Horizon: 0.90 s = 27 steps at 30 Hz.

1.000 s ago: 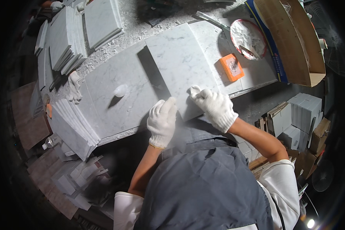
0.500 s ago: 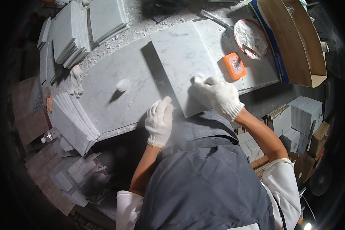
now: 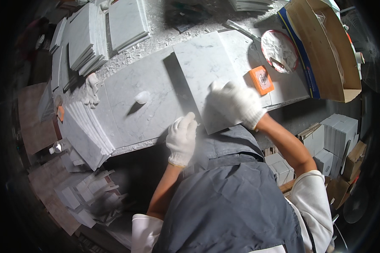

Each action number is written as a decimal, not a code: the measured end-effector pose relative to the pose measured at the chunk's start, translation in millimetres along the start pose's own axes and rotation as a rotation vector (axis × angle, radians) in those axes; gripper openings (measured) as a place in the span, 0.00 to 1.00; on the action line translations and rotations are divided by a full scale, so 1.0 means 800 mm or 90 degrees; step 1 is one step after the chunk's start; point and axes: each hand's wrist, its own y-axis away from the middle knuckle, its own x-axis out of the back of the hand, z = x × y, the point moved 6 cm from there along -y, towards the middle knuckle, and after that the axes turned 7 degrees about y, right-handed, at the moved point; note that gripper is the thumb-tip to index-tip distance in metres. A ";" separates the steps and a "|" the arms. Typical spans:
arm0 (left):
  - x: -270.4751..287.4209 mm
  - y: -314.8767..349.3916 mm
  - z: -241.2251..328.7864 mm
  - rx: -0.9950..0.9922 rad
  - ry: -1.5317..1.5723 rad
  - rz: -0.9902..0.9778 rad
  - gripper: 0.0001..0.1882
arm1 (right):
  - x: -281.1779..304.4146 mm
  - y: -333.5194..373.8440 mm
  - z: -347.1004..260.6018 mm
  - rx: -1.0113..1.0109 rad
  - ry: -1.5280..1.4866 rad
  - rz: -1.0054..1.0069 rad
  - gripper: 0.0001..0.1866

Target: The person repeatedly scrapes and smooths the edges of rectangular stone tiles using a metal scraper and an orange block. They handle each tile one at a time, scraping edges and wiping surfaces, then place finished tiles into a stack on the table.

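A rectangular grey-veined white marble tile (image 3: pixel 198 63) lies raised over other flat slabs, casting a dark shadow along its left side. My right hand (image 3: pixel 236 103), in a white knit glove, is over the near part of this tile, fingers curled down and blurred by motion. Anything under those fingers is hidden. Close to the tile's near left edge is my left hand (image 3: pixel 182 139), also gloved, with its fingers drawn together. Whether it touches the edge, or pinches something small, is not clear. A small white rounded object (image 3: pixel 142 98) stands on the slab to the left.
An orange box (image 3: pixel 261 80) sits right of the tile, near a red-rimmed round container of white paste (image 3: pixel 278 49) with a tool across it. A cardboard box (image 3: pixel 325 55) stands far right. Stacked tiles (image 3: pixel 86 38) and a loose glove (image 3: pixel 91 90) lie left.
The whole view has shifted slightly, moving the bench scene down and right. My right hand moves over the tile and blurs. My left hand stays by the tile's edge.
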 end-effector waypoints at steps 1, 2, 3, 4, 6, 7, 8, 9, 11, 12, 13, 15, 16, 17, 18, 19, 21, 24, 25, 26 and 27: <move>0.001 0.001 -0.002 0.016 0.012 0.009 0.13 | 0.006 -0.003 0.028 -0.030 -0.022 0.095 0.15; -0.003 0.001 -0.008 0.066 0.034 -0.016 0.13 | 0.010 -0.005 0.058 -0.071 -0.149 0.196 0.16; -0.007 0.002 -0.014 0.119 0.061 -0.035 0.13 | 0.012 -0.003 0.092 -0.167 -0.222 0.298 0.20; -0.011 0.004 -0.019 0.170 0.086 -0.056 0.13 | 0.003 -0.009 0.108 -0.194 -0.237 0.295 0.26; -0.017 0.002 -0.016 0.166 0.066 -0.082 0.14 | 0.004 -0.010 0.114 -0.122 -0.118 0.397 0.26; -0.020 0.002 -0.015 0.167 0.056 -0.094 0.15 | 0.003 -0.014 0.121 -0.126 -0.115 0.410 0.26; -0.020 0.001 -0.013 0.163 0.068 -0.093 0.15 | 0.003 -0.014 0.124 -0.127 -0.110 0.422 0.26; -0.021 0.000 -0.012 0.161 0.079 -0.092 0.14 | 0.004 -0.012 0.125 -0.122 -0.106 0.433 0.26; -0.023 0.001 -0.012 0.186 0.089 -0.102 0.14 | 0.004 -0.008 0.130 -0.166 -0.108 0.393 0.25; -0.024 0.002 -0.013 0.212 0.088 -0.111 0.14 | 0.007 -0.004 0.134 -0.200 -0.107 0.381 0.25; -0.025 0.003 -0.016 0.246 0.085 -0.125 0.14 | 0.012 0.000 0.133 -0.211 -0.074 0.392 0.24; -0.022 0.001 -0.011 0.203 0.060 -0.116 0.13 | 0.014 0.005 0.133 -0.238 -0.093 0.376 0.24; -0.022 0.001 -0.010 0.201 0.043 -0.116 0.13 | 0.016 0.008 0.133 -0.250 -0.100 0.383 0.24; -0.022 0.001 -0.008 0.188 0.049 -0.114 0.13 | 0.021 0.013 0.129 -0.243 -0.117 0.456 0.25; -0.023 0.000 -0.009 0.189 0.051 -0.115 0.13 | 0.024 0.017 0.124 -0.231 -0.103 0.509 0.26; -0.023 -0.001 -0.009 0.186 0.049 -0.106 0.13 | 0.025 0.020 0.120 -0.228 -0.097 0.541 0.26; -0.023 -0.006 -0.003 0.124 0.027 -0.090 0.12 | 0.021 0.022 0.115 -0.231 -0.086 0.549 0.27; -0.025 -0.010 0.001 0.074 -0.002 -0.085 0.12 | 0.018 0.012 0.120 -0.259 -0.085 0.485 0.26; -0.026 -0.011 0.002 0.066 -0.011 -0.089 0.12 | 0.019 0.009 0.122 -0.277 -0.095 0.467 0.24; -0.025 -0.011 0.002 0.068 -0.008 -0.083 0.12 | 0.016 0.000 0.126 -0.319 -0.116 0.405 0.23; -0.023 -0.011 0.002 0.071 -0.004 -0.075 0.12 | 0.021 -0.003 0.123 -0.327 -0.112 0.411 0.22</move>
